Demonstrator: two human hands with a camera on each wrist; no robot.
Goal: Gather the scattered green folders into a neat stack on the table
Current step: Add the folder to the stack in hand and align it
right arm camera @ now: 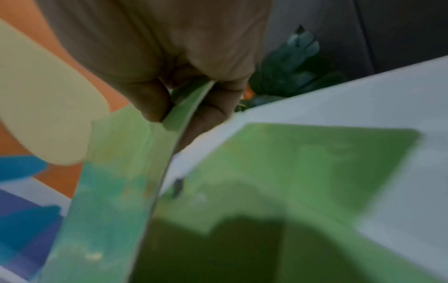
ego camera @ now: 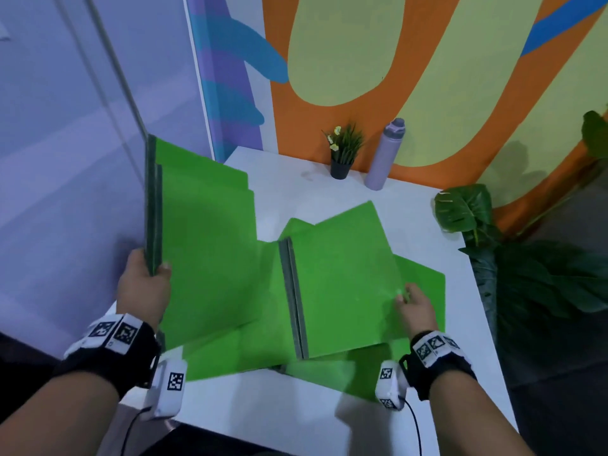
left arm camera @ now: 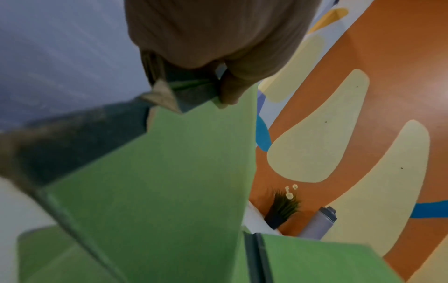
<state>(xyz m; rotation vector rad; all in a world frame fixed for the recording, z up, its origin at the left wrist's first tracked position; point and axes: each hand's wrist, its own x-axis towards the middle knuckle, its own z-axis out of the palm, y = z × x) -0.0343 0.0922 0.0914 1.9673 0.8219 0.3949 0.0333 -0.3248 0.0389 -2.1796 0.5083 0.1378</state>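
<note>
My left hand [ego camera: 144,284] grips the spines of two green folders [ego camera: 204,238], raised and tilted over the white table's [ego camera: 296,416] left side; the left wrist view shows the thumb [left arm camera: 230,92] pressed on the cover. My right hand [ego camera: 413,306] pinches the right edge of another green folder [ego camera: 342,284] with a grey spine, lifted at a slant; the right wrist view shows the thin cover [right arm camera: 189,111] between thumb and fingers. More green folders [ego camera: 424,284] lie flat underneath, overlapping on the table.
A small potted plant [ego camera: 343,153] and a lilac bottle [ego camera: 385,156] stand at the table's far edge by the painted wall. Large leafy plants [ego camera: 467,212] crowd the table's right side. A lilac wall runs along the left.
</note>
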